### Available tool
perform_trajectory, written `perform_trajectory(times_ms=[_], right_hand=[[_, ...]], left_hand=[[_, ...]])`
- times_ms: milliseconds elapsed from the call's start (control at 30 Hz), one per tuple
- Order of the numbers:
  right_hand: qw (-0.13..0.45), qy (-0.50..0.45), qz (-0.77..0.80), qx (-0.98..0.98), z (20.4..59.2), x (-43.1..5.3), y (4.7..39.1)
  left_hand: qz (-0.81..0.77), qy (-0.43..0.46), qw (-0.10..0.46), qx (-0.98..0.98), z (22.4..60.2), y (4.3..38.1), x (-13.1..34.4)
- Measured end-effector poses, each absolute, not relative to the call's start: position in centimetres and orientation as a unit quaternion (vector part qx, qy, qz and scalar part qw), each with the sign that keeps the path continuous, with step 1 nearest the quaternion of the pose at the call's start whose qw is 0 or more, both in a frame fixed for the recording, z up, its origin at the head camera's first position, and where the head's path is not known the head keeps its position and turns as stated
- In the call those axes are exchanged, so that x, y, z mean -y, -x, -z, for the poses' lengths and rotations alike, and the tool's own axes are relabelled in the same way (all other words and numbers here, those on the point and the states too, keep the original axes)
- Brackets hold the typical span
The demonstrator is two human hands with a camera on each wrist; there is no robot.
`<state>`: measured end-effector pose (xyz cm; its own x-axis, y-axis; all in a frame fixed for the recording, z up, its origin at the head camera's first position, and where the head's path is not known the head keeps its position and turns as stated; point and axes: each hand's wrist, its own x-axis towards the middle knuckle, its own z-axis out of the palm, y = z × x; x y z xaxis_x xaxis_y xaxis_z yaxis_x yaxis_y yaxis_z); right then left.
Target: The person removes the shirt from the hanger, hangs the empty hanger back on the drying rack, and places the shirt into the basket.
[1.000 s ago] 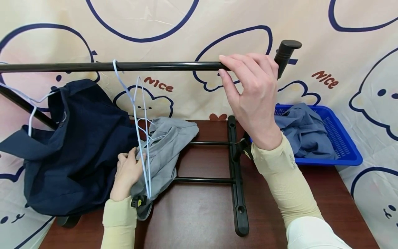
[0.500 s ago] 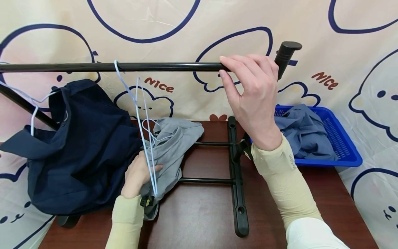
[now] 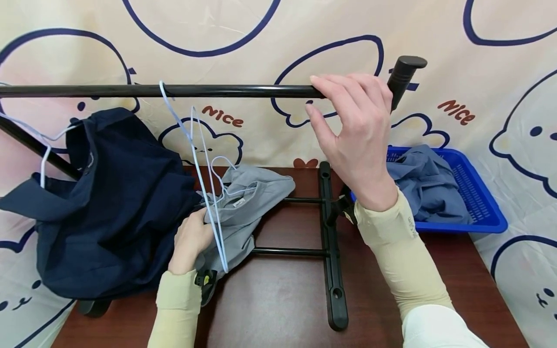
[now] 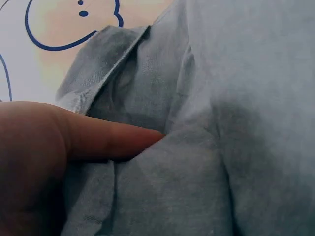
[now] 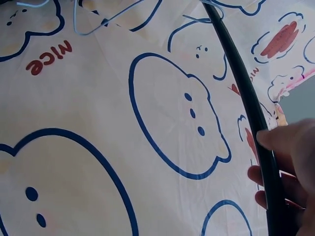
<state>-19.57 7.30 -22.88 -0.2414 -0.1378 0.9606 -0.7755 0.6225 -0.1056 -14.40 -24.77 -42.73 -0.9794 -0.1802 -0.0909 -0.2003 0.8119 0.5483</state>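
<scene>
My left hand grips a grey collared garment lying across the rack's base; a tag shows inside its neck. In the left wrist view one finger lies against the grey cloth, the other fingers being hidden. A pale blue wire hanger hooks over the rack's black rail and hangs in front of the garment. Another blue hanger reaches into the garment's neck. At the rail's right end my right hand holds it, thumb and fingers on opposite sides in the right wrist view.
A navy garment hangs at the left on a further blue hanger. On the right stands a blue basket with blue-grey cloth inside. The rack's black foot rests on the brown table.
My left hand has shifted right along the grey garment, whose far end has spread rightward, uncovering the tag. The hanging hanger's lower end has swung right. My right hand stays at the rail.
</scene>
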Motion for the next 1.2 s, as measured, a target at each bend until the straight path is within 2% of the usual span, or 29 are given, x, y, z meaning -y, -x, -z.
perform_trajectory(times_ms=[300, 433, 533, 733, 867, 1000, 1200], right_hand=[[0.517, -0.384, -0.4, 0.652, 25.8, -7.3, 18.1], [0.469, -0.385, -0.425, 0.672, 28.2, -7.9, 18.0], [0.391, -0.374, -0.435, 0.72, 30.3, -8.6, 18.0], [0.175, -0.319, -0.453, 0.814, 34.2, -9.4, 17.2], [0.053, -0.287, -0.429, 0.855, 36.3, -9.7, 16.8], [-0.019, -0.28, -0.399, 0.873, 38.1, -9.8, 16.7], [-0.075, -0.265, -0.374, 0.886, 40.0, -10.2, 16.8]], left_hand=[[-0.294, 0.08, 0.008, -0.952, 41.9, 14.4, 24.9], [-0.294, 0.064, -0.006, -0.954, 41.4, 14.2, 25.0], [-0.302, 0.045, -0.012, -0.952, 40.9, 14.1, 25.1], [-0.325, 0.001, -0.01, -0.946, 39.9, 13.8, 25.6], [-0.339, -0.029, -0.009, -0.94, 39.5, 13.6, 26.1], [-0.352, -0.06, -0.003, -0.934, 39.3, 13.6, 26.4], [-0.373, -0.097, 0.025, -0.923, 39.0, 13.5, 26.3]])
